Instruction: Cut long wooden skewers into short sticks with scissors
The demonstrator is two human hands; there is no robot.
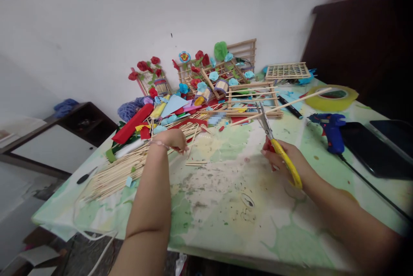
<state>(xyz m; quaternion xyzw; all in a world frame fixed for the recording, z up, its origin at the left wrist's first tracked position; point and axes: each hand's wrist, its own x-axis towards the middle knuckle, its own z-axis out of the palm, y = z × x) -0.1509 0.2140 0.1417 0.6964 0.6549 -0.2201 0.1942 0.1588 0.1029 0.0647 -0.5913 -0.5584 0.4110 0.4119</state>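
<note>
My right hand (284,155) is closed on yellow-handled scissors (285,162), whose blades point up and away from me. Beyond the blades lies a long pale stick (300,99). My left hand (176,138) is over thin wooden sticks (193,140) near the middle of the table, fingers bent downward; what they hold, if anything, is too small to tell. A large bundle of sticks (119,173) lies beside my left forearm. A few short sticks (195,164) rest just in front of my left hand.
Stick frames (254,99) and paper flowers (196,63) crowd the table's back. Red paper (134,124) and blue yarn (129,110) lie back left. At right are clear tape (332,99), a blue glue gun (334,132) with its cable, a black marker (290,107) and phones (374,149).
</note>
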